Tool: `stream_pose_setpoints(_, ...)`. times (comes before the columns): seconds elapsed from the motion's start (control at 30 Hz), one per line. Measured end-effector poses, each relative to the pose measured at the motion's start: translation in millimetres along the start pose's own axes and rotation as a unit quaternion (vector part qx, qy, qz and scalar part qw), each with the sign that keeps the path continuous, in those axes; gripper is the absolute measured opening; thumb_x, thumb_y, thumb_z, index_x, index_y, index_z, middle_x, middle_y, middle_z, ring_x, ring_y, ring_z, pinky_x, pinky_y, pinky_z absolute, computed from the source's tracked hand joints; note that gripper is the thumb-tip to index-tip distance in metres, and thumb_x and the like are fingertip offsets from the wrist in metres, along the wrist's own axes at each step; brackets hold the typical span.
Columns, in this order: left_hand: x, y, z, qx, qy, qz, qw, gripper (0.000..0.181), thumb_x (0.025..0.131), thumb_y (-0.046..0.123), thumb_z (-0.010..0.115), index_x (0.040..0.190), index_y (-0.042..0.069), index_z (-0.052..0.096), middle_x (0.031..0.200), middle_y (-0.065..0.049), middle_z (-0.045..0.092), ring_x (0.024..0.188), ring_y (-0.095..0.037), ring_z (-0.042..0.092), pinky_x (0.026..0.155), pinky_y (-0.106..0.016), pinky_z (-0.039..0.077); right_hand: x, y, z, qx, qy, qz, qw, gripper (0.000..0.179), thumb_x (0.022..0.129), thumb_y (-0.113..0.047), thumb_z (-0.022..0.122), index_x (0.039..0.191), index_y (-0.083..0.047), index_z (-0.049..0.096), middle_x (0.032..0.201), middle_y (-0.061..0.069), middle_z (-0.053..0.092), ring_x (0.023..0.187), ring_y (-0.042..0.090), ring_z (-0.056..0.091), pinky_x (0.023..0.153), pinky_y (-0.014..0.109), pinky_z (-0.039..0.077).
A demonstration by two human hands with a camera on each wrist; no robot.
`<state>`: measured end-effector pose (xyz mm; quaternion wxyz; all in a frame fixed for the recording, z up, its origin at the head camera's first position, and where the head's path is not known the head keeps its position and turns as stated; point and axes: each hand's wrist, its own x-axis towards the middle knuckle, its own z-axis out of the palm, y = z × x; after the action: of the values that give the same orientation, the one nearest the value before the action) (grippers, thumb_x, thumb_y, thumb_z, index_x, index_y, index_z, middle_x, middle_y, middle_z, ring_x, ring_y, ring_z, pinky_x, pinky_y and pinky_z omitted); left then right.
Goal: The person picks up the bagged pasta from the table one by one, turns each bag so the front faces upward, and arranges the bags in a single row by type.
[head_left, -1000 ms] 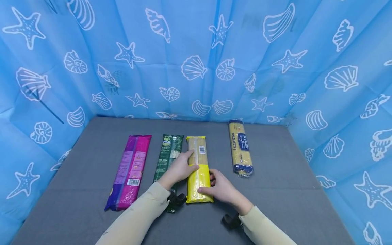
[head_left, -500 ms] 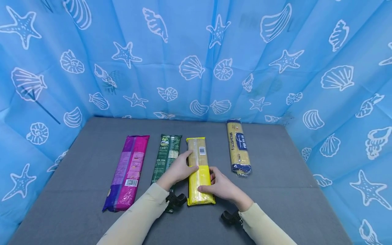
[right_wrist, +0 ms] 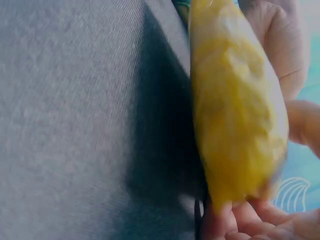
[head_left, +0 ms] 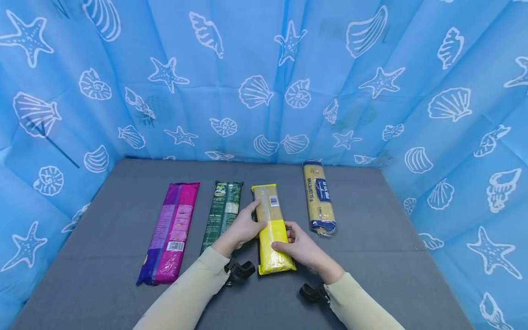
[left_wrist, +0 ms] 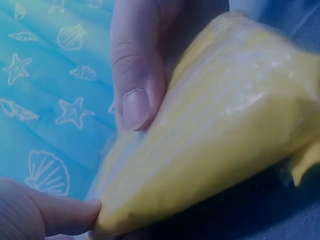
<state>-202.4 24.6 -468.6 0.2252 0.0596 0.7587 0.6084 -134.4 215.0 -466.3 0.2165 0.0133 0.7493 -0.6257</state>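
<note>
Now the left hand (head_left: 243,227) pinches the left side of a yellow pasta packet (head_left: 272,230) between thumb and fingers, and the right hand (head_left: 304,250) grips its right side, lower down. Left of that packet lie a green Olivoila packet (head_left: 218,220), then a pink-and-purple packet (head_left: 171,233); right of it, a blue-labelled spaghetti packet (head_left: 319,199) rests on grey tablecloth (head_left: 367,229).

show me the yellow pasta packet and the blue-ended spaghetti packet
Yellow pasta packet (head_left: 274,230), head view, on its yellow section.
Blue-ended spaghetti packet (head_left: 319,207), head view, clear middle just below the label.
</note>
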Motion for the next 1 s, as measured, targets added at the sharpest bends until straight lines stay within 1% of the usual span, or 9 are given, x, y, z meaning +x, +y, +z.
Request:
stream_pose_setpoints(0.13,-2.6,1.4,-0.3,-0.024,0.004,0.005,0.9997,0.072,0.096,0.008,0.057,0.156,0.019,0.019,0.133,-0.020,0.047,0.085,-0.022,0.065,0.068,-0.039,0.056,0.4,0.7,0.3,0.051,0.005,0.004,0.9987,0.080,0.087,-0.016,0.072,0.149,-0.009,0.022,0.126,0.019,0.046,0.096,0.027,0.063,0.078,0.042,0.056)
stream_pose_setpoints(0.3,-5.0,2.9,0.0,-0.025,0.005,0.026,0.9993,0.071,0.098,0.010,0.056,0.156,0.024,0.018,0.112,-0.018,0.059,0.082,-0.022,0.066,0.065,-0.041,0.055,1.5,2.6,-1.6,0.100,-0.019,0.005,0.9948,0.077,0.090,-0.014,0.070,0.150,-0.013,0.022,0.132,0.021,0.045,0.101,0.032,0.063,0.082,0.045,0.054)
stream_pose_setpoints(0.4,-6.7,3.9,0.8,-0.009,0.002,0.040,0.9992,0.070,0.098,0.010,0.055,0.156,0.026,0.018,0.124,-0.019,0.053,0.083,-0.021,0.066,0.065,-0.038,0.055,2.3,4.0,-2.7,0.112,-0.033,0.005,0.9932,0.075,0.089,-0.012,0.070,0.148,-0.016,0.023,0.130,0.022,0.047,0.102,0.033,0.062,0.082,0.046,0.054)
stream_pose_setpoints(0.53,-9.9,6.0,0.9,0.017,0.009,0.053,0.9984,0.070,0.098,0.010,0.056,0.156,0.026,0.018,0.148,-0.020,0.028,0.082,-0.020,0.065,0.066,-0.039,0.056,3.7,3.6,-3.9,0.118,-0.044,0.004,0.9921,0.075,0.089,-0.008,0.068,0.147,-0.021,0.023,0.129,0.022,0.051,0.102,0.036,0.063,0.081,0.049,0.054)
stream_pose_setpoints(0.63,-11.1,7.3,0.3,0.027,0.012,0.060,0.9977,0.071,0.097,0.011,0.057,0.156,0.025,0.019,0.146,-0.020,0.030,0.083,-0.019,0.064,0.068,-0.040,0.056,3.0,-0.9,-4.6,0.109,-0.036,-0.006,0.9933,0.075,0.089,-0.006,0.067,0.147,-0.021,0.023,0.130,0.020,0.052,0.100,0.037,0.064,0.079,0.050,0.055)
stream_pose_setpoints(0.73,-11.5,10.2,-1.3,0.033,0.015,0.067,0.9971,0.071,0.097,0.014,0.058,0.156,0.026,0.019,0.131,-0.018,0.045,0.087,-0.019,0.063,0.069,-0.037,0.055,1.5,-9.8,-4.7,0.056,0.001,-0.028,0.9980,0.074,0.087,-0.004,0.068,0.146,-0.021,0.027,0.129,0.018,0.054,0.096,0.034,0.065,0.074,0.048,0.056)
stream_pose_setpoints(0.83,-12.0,16.0,-1.7,0.036,0.021,0.076,0.9962,0.072,0.097,0.016,0.058,0.155,0.030,0.018,0.137,-0.015,0.046,0.094,-0.018,0.063,0.073,-0.034,0.054,0.0,-22.6,-4.8,-0.054,0.062,-0.061,0.9948,0.071,0.086,-0.004,0.069,0.145,-0.021,0.032,0.126,0.013,0.055,0.094,0.029,0.064,0.071,0.044,0.057)
stream_pose_setpoints(0.9,-12.7,20.7,-1.3,0.029,0.025,0.080,0.9960,0.073,0.098,0.017,0.058,0.155,0.033,0.016,0.146,-0.012,0.039,0.099,-0.017,0.063,0.076,-0.033,0.055,-2.0,-31.6,-5.2,-0.139,0.098,-0.086,0.9817,0.071,0.086,-0.004,0.069,0.145,-0.021,0.034,0.125,0.010,0.054,0.097,0.026,0.061,0.073,0.043,0.056)
stream_pose_setpoints(1.0,-15.8,28.4,-2.2,-0.003,0.021,0.086,0.9961,0.074,0.098,0.016,0.058,0.155,0.032,0.014,0.152,-0.010,0.033,0.104,-0.020,0.063,0.081,-0.035,0.055,-5.8,-41.7,-6.1,-0.245,0.136,-0.128,0.9513,0.072,0.084,-0.003,0.068,0.145,-0.020,0.034,0.125,0.008,0.053,0.100,0.025,0.057,0.077,0.043,0.053)
